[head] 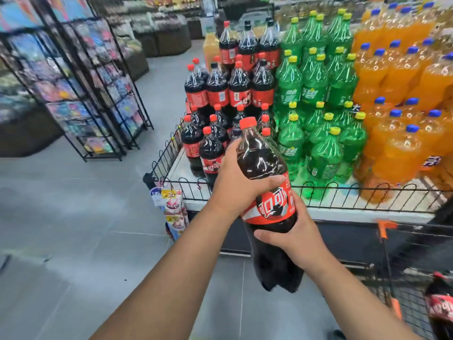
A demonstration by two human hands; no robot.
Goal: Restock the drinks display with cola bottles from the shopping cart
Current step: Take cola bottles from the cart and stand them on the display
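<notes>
I hold one large cola bottle [263, 163] with a red cap and red label upright in the air, in front of the drinks display [343, 207]. My left hand [235, 185] grips its upper body from the left. My right hand [296, 239] grips it just below the label from the right. Behind it, cola bottles [215, 92] stand stacked in tiers on the display's left part. The shopping cart [392, 271] sits at the lower right, with another cola bottle [438, 303] lying in it.
Green soda bottles [316, 89] and orange soda bottles [397, 94] fill the display to the right of the cola. A low black wire fence [318, 192] rims the platform. Snack packets [171, 204] hang at its left corner. Black wire racks [81, 89] stand across the grey floor at left.
</notes>
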